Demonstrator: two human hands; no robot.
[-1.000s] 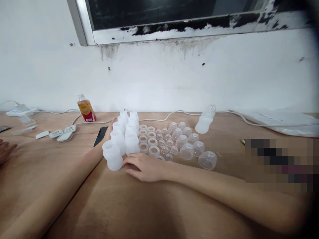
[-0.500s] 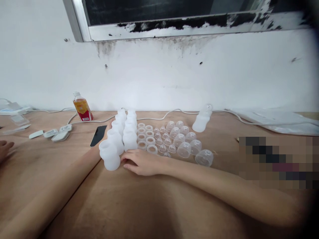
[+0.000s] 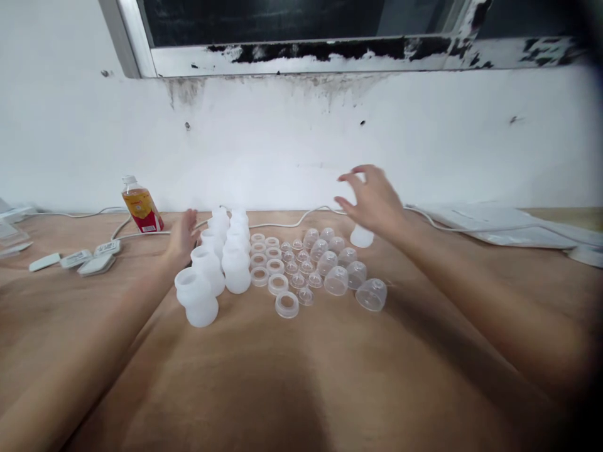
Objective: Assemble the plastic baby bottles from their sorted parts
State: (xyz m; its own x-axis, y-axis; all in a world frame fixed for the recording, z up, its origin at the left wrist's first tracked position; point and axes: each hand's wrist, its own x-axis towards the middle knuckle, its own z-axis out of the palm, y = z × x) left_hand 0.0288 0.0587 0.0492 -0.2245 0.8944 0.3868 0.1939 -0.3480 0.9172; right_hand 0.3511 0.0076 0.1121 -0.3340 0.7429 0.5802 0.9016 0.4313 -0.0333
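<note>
White baby bottle bodies (image 3: pixel 199 301) stand in two rows, their open necks upward. My left hand (image 3: pixel 183 237) is beside the far end of the left row, fingers stretched out; whether it touches a bottle I cannot tell. Right of the bottles lie ring collars (image 3: pixel 287 305), clear nipples (image 3: pixel 305 296) and clear dome caps (image 3: pixel 372 295), all in rows. My right hand (image 3: pixel 374 199) is raised at the back right, thumb and fingers apart, nothing between them. It hides most of an assembled bottle (image 3: pixel 362 236), whose white base shows below.
A drink bottle (image 3: pixel 142 206) with a red and yellow label stands at the back left. Small white cases (image 3: pixel 97 263) lie in front of it. A white cable (image 3: pixel 301 220) runs along the wall, and plastic sheeting (image 3: pixel 494 227) lies at the back right.
My right hand has left the near bottles and risen to the back right, over the assembled bottle. My left hand now shows more. The other person's hand at the left edge is gone from view.
</note>
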